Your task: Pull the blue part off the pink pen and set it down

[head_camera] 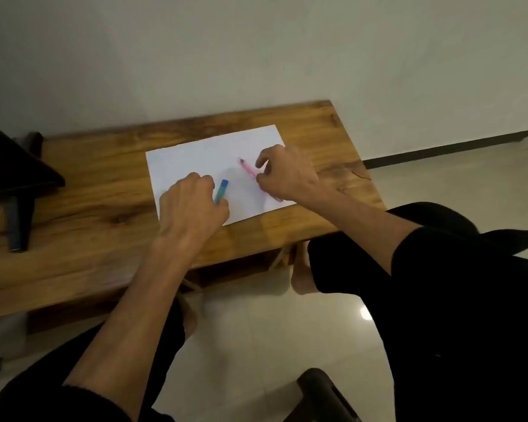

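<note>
Teal pen: the left hand (192,202) has its grip curled round a teal pen with a blue cap (221,191); the capped end sticks out past the fingers, pointing away from the person, and the rest is hidden in the hand.
Pink pen: the right hand (287,175) pinches the near end of a pink pen (247,167) between thumb and fingertips; its dark tip points up and to the left and lies at the white paper.
White paper: the sheet (195,161) lies flat on the desk, turned a little askew, with both hands over its near half, the left hand at its near left part and the right hand at its near right corner. The two pens are near each other, apart, over the middle of the paper.
Desk: wooden, warm brown with a strong grain (104,184); the paper lies towards its right end.
Dark object: a black angular thing (16,178) stands on the desk well left of the paper; what it is cannot be told.
Beyond the paper: a pale wall (256,56) rises behind the desk, and glossy floor tiles (256,345) show below its near edge, with the person's dark-clothed legs.
</note>
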